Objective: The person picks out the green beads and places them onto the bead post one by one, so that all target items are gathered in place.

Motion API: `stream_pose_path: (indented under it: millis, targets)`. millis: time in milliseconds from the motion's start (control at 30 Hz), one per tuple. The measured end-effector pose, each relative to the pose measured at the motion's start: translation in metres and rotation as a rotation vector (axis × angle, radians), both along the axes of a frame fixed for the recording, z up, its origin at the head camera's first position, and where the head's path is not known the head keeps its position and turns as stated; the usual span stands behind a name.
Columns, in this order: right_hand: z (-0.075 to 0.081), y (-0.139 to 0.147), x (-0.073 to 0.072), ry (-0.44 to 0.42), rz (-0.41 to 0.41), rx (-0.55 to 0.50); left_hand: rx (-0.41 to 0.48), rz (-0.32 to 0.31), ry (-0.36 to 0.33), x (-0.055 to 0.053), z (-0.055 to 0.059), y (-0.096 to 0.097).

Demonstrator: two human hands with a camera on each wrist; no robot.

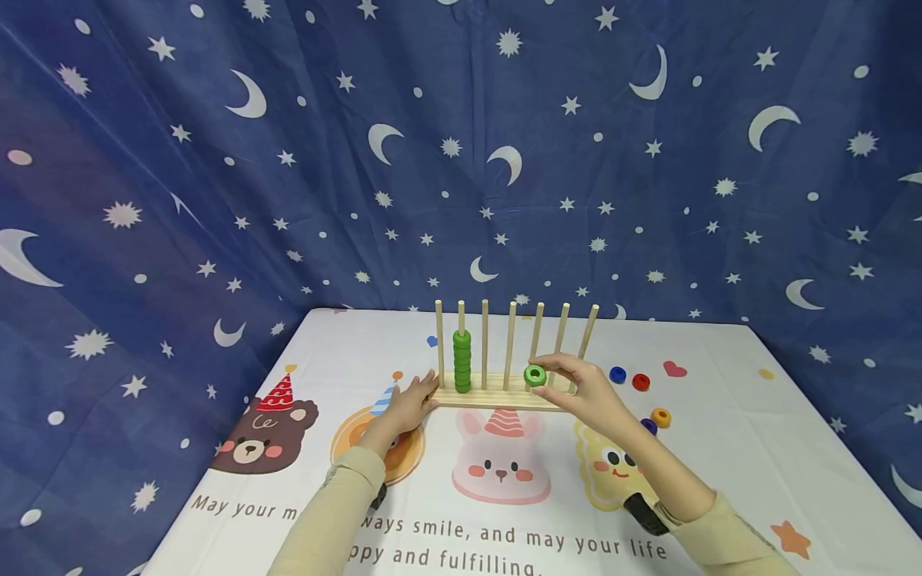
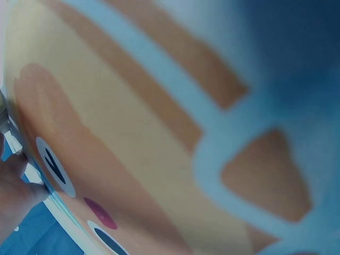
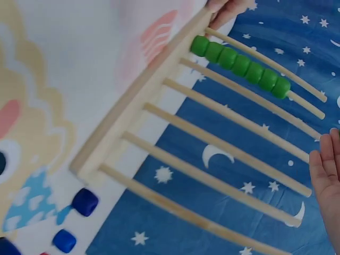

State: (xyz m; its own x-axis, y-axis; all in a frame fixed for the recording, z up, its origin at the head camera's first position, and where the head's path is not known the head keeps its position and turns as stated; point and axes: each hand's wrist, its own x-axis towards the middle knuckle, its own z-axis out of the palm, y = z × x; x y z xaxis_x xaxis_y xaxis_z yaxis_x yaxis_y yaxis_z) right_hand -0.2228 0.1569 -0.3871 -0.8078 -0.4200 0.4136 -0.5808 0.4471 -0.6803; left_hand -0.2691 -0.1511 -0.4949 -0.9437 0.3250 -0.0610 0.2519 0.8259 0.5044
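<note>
A wooden peg rack (image 1: pixel 497 398) stands on the table, with several upright pegs in a row on its base. Green beads (image 1: pixel 463 364) are stacked on its second peg from the left, also seen as a green column (image 3: pixel 240 65) in the right wrist view. My left hand (image 1: pixel 410 406) grips the left end of the base. Between thumb and fingertips, my right hand (image 1: pixel 587 392) pinches one green bead (image 1: pixel 535 384), its hole facing the head camera, in front of the pegs toward the right. That bead is mostly out of frame in the right wrist view.
Loose beads lie right of the rack: a blue bead (image 1: pixel 617 374), a red bead (image 1: pixel 641 382), an orange bead (image 1: pixel 661 418) and a dark blue bead (image 1: pixel 649 426) partly behind the right forearm. A blue curtain (image 1: pixel 461 184) with moons and stars hangs behind the printed tablecloth (image 1: pixel 432 552).
</note>
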Motion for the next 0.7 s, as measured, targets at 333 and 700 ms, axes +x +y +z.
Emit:
stream_pose_path:
  millis: [333,700]
  targets:
    - [0.02,-0.029,-0.008,0.023,0.042,-0.059,-0.023,0.003,0.006,0.0,0.002,0.0]
    - [0.049,-0.051,-0.024,0.065,0.09,-0.07,-0.012,0.0,0.002,0.001,0.001,0.0]
